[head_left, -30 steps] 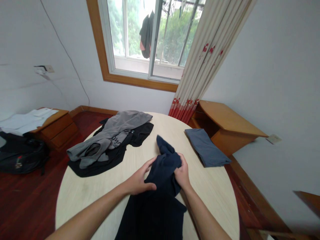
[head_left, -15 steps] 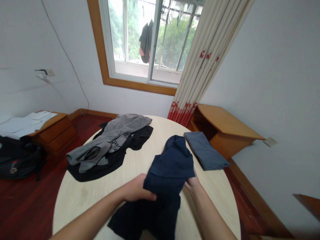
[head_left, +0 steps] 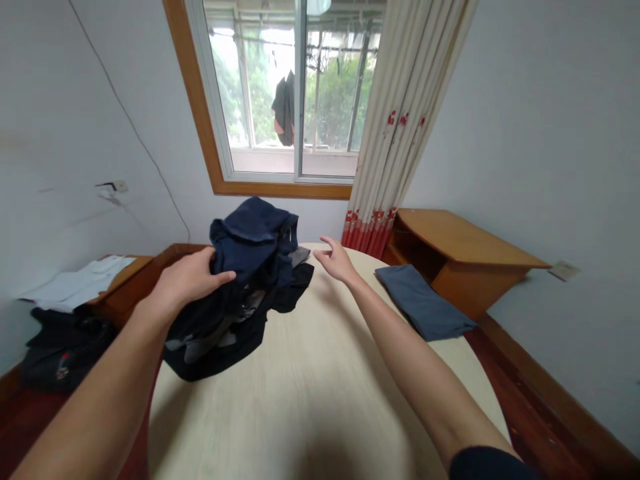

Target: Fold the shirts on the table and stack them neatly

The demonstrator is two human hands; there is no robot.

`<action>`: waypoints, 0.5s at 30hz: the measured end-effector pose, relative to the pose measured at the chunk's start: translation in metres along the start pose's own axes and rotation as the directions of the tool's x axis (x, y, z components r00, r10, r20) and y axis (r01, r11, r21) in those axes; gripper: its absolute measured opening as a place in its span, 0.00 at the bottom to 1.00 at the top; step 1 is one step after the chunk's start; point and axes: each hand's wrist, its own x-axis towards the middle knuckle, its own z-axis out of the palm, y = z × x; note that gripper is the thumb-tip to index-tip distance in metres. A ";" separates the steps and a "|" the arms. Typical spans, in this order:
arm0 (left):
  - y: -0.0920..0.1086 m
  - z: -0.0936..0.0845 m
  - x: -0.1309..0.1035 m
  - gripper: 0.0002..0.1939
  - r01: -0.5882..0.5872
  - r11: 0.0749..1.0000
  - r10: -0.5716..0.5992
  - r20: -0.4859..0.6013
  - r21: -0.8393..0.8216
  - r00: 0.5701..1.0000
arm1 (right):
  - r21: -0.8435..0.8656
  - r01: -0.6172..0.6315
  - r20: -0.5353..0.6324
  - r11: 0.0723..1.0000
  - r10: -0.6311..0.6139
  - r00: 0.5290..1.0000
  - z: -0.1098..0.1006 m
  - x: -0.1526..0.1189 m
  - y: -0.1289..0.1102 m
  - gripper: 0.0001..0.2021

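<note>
A bunched navy garment (head_left: pixel 255 227) hangs over the clothes pile at the table's far left. My left hand (head_left: pixel 197 275) grips its left edge, thumb in front and fingertips hidden in the cloth. Under it show a black garment (head_left: pixel 250 333) and parts of a grey garment (head_left: pixel 203 347); most of the grey one is covered. To the right of the pile, my right hand (head_left: pixel 334 259) is open in the air, fingers apart and holding nothing. A folded blue-grey garment (head_left: pixel 425 303) lies flat near the right edge.
All this cloth is on a round pale wooden table (head_left: pixel 310 380). Behind it are a window (head_left: pixel 295 120) and a long curtain (head_left: pixel 395 133). A wooden desk (head_left: pixel 465 240) stands at the right, with a black bag (head_left: pixel 65 350) on the left.
The navy garment has gone from the table's middle to the pile at the left, in my left hand. My right hand has let go of it and opened.
</note>
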 end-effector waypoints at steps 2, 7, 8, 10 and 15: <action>0.003 0.020 -0.004 0.32 0.040 0.992 -0.058 0.146 0.121 0.988 | -0.219 0.039 -0.016 0.975 -0.044 0.999 -0.026 -0.031 0.033 0.24; 0.016 0.077 -0.001 0.34 -0.053 0.974 0.028 0.114 0.219 0.993 | -0.650 -0.254 -0.232 0.716 0.131 0.964 -0.118 -0.114 0.092 0.18; 0.019 0.090 0.000 0.34 -0.064 0.974 0.047 0.082 0.217 0.996 | -0.677 -0.327 -0.299 0.659 0.160 0.941 -0.133 -0.128 0.099 0.19; 0.021 0.122 -0.002 0.36 -0.044 0.975 0.030 0.069 0.219 0.997 | -0.693 -0.452 -0.415 0.562 0.202 0.887 -0.153 -0.152 0.110 0.22; 0.011 0.195 -0.028 0.34 -0.061 0.939 0.053 0.032 0.338 0.998 | -0.742 -0.498 -0.433 0.449 0.248 0.867 -0.157 -0.196 0.138 0.31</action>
